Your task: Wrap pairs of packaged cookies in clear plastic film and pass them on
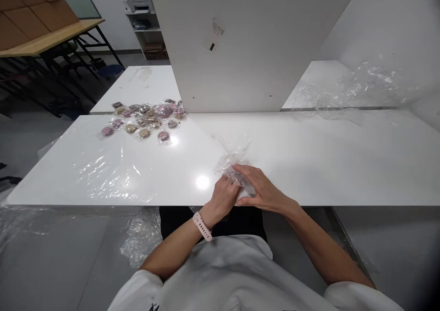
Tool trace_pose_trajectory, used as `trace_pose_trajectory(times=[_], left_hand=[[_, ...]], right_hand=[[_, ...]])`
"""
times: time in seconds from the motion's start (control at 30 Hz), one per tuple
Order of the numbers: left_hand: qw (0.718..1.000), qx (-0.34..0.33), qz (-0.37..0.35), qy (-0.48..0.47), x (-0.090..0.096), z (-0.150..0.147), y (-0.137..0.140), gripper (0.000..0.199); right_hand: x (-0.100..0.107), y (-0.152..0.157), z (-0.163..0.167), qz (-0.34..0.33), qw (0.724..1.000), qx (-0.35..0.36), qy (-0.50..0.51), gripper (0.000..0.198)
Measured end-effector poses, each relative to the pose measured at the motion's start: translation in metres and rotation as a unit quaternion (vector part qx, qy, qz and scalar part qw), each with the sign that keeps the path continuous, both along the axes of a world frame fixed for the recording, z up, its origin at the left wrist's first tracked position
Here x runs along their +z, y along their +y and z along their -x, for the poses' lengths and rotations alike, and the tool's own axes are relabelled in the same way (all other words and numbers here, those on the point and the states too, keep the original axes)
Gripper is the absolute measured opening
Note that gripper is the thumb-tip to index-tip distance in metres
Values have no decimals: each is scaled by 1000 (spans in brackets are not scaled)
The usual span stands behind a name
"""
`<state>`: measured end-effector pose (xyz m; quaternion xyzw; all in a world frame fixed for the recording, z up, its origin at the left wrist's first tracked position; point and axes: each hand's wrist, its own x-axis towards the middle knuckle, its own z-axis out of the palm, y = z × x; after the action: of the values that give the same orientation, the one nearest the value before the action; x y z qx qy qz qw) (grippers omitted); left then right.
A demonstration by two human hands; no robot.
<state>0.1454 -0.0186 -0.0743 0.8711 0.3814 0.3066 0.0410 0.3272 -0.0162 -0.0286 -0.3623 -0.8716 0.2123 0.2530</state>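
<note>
A crumpled clear plastic bag [228,162] lies at the front middle of the white table [326,164]. My left hand [225,196], with a pink band at its wrist, has its fingers curled closed into the near side of the bag. My right hand [263,189] curves around the bag's right side, thumb and fingers apart, its fingertips touching the film. What is inside the bag, if anything, is hidden. Several wrapped round pieces, like cookies [147,118], pink, tan and brown, lie in a loose group at the back left.
A tall white panel [237,50] stands behind the table's middle. Loose clear film [106,173] lies at the table's left, and more crumpled film [374,86] at the back right. Bunched plastic [142,237] hangs below the front edge. A wooden table [65,31] stands at the far left.
</note>
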Motion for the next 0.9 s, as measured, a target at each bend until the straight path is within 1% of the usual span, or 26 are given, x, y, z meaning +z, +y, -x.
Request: trace_pose_trajectory(times=[0.07,0.13,0.17,0.23,0.27,0.33,0.4,0.47,0.5,0.53,0.6,0.63,0.67,0.7,0.73,0.77,0.8,0.83,0.9], left_hand=[[999,19,-32,-27,1,3,-6,12],[997,45,-36,-50,4,5,-13,17],[997,50,-31,-57,6,7,-15,25],[998,36,-18,-53,10,11,-18,44],[999,22,-11,-45,11,13,-18,50],[999,5,7,-34,12,18,-14,54],[998,13,34,-50,15,22,-6,50],[992,47,84,-78,20,23,5,42],[986,74,118,-90,23,23,11,37],[976,107,157,-101,28,23,17,32],[946,167,247,-125,38,21,30,30],[929,184,289,-140,43,20,35,31],[913,193,325,-153,47,19,40,32],[901,197,351,-163,51,19,44,33],[893,199,368,-168,54,20,47,33],[887,205,378,-169,57,22,49,33],[881,211,388,-167,59,25,52,32],[876,212,401,-163,61,28,55,31],[868,193,434,-144,66,32,63,30]], right_hand=[[-7,-1,-4,26,1000,-6,-11,93],[-15,-1,-8,32,999,-16,-6,85],[-20,0,-9,25,1000,-15,2,78],[-26,3,-9,3,1000,-7,21,63],[-28,4,-9,-7,1000,-6,29,54],[-27,7,-9,-7,999,-11,39,41],[-22,12,-8,22,998,-31,42,37],[-14,20,-6,69,995,-67,40,41],[-10,26,-4,95,991,-88,35,43],[-6,33,-1,120,986,-110,27,45],[1,49,8,154,976,-155,6,47],[4,56,13,148,973,-178,-7,48],[6,62,17,121,972,-202,-20,49],[7,67,21,75,972,-221,-30,50],[7,69,25,22,974,-223,-39,51],[5,70,27,-26,978,-201,-48,52],[2,69,29,-60,984,-156,-55,54],[-3,66,29,-75,990,-98,-63,59],[-15,59,28,-71,994,4,-77,80]])
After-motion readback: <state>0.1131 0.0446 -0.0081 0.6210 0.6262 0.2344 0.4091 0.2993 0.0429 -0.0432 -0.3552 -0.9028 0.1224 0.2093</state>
